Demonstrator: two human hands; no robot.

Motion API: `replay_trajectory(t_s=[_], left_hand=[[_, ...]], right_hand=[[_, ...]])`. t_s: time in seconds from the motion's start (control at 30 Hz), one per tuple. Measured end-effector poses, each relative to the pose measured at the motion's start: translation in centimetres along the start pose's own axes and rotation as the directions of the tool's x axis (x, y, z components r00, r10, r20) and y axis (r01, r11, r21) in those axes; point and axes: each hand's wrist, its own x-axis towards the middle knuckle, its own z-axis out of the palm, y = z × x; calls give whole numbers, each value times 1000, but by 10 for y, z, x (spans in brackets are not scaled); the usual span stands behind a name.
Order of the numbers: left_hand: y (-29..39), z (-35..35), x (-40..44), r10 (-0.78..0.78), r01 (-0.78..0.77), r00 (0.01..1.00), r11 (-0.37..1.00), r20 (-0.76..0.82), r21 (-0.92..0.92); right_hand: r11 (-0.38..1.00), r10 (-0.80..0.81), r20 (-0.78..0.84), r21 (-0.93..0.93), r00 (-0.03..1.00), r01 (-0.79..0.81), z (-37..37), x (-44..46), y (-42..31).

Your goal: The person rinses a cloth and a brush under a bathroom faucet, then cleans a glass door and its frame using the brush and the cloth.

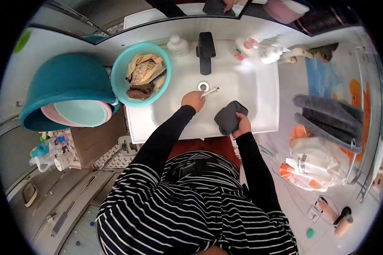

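My left hand point(193, 100) reaches over the white sink point(170, 112), its fingers closed around a thin white stick-like thing point(210, 92). That thing has a small dark end pointing right; its exact kind is too small to make out. My right hand point(242, 125) grips a dark grey folded cloth point(229, 117) by its right side, above the front part of the basin. Just beyond my left hand is the round drain point(203, 86), and over it stands a black faucet point(206, 53).
At the sink's left corner stands a turquoise basin point(166, 85) with tan and brown cloths inside. Several bottles point(177, 46) line the back rim. Larger tubs point(64, 83) hang on the left. To the right are a grey towel point(327, 121) and a white-orange plastic bag point(319, 163).
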Motion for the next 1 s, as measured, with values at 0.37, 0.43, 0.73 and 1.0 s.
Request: replay_trajectory(t_s=[0.37,0.43,0.73,1.0], left_hand=[[-33,79,52,-196,143,957,960,214,243],[-33,79,55,-205,145,951,956,230,255],[-31,78,54,-111,64,980,963,168,261],[23,-4,21,158,-147,979,985,-132,88]], right_hand=[[995,96,10,-31,995,-96,5,-8,-10],[993,106,13,-53,994,-106,9,-4,-13],[985,136,11,-113,991,-134,10,18,-25],[985,134,64,-121,989,-125,21,41,-23]])
